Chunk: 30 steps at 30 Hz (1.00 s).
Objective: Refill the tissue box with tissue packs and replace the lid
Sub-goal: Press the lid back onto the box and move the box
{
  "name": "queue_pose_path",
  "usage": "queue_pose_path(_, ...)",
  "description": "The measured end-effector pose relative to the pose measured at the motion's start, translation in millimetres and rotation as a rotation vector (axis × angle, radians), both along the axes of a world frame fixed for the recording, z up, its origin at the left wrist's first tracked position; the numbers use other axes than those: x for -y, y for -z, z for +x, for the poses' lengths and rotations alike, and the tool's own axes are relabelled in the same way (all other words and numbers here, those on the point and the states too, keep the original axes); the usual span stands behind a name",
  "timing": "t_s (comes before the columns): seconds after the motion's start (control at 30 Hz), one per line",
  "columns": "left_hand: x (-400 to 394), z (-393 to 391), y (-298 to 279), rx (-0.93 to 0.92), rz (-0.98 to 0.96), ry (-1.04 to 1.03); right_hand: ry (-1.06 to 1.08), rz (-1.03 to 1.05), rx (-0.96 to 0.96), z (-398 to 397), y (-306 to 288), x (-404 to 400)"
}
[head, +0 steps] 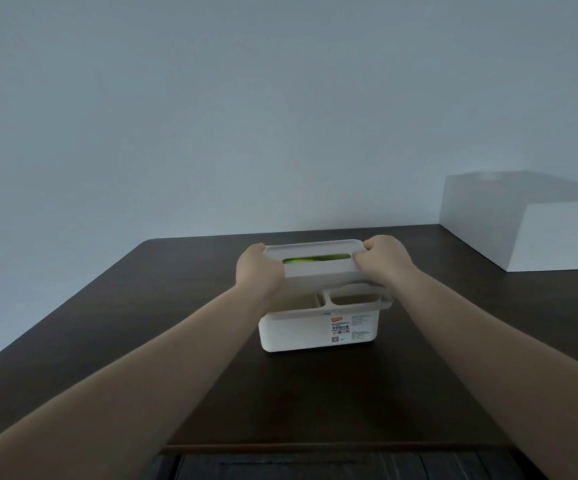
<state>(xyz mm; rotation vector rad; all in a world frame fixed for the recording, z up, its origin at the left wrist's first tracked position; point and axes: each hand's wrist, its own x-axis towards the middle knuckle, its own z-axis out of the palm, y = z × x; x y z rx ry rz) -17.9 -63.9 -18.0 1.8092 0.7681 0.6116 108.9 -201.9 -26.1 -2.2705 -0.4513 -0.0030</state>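
Both hands, left (259,271) and right (382,259), grip the lid (315,259) ends above the tissue box (318,327). Green shows through its slot. Box label (351,328) print too small to read.

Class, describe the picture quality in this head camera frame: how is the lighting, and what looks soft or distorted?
Head view: dim, bluish, flat light, no glare; lid and both hands slightly soft; label print unreadable; wide-angle lens stretches the forearms.
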Motion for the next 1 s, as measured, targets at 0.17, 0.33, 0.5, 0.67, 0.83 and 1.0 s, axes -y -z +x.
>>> queue_pose_path(0.17,-4.6,-1.1,2.0,-0.055,0.183,0.002,-0.034,0.019,0.003,0.3,2.5,-2.3)
queue_pose_path(0.33,-11.1,2.5,2.5,-0.095,0.245,0.012,-0.023,-0.033,0.045,0.6,5.3,-6.2)
queue_pose_path(0.5,-11.1,5.5,3.6,-0.133,0.301,0.029,-0.030,-0.079,0.086,3.1,9.1,-6.1)
queue_pose_path(0.67,-16.6,10.9,9.4,-0.181,0.271,0.048,-0.031,-0.133,0.103,7.7,9.6,-9.0)
queue_pose_path(0.83,-29.9,22.1,20.0,-0.177,0.246,0.029,-0.044,-0.128,0.091,12.0,11.1,-13.0)
queue_pose_path(1.0,-35.6,26.3,22.9,-0.186,0.230,0.018,-0.060,-0.135,0.090,18.5,10.6,-15.6)
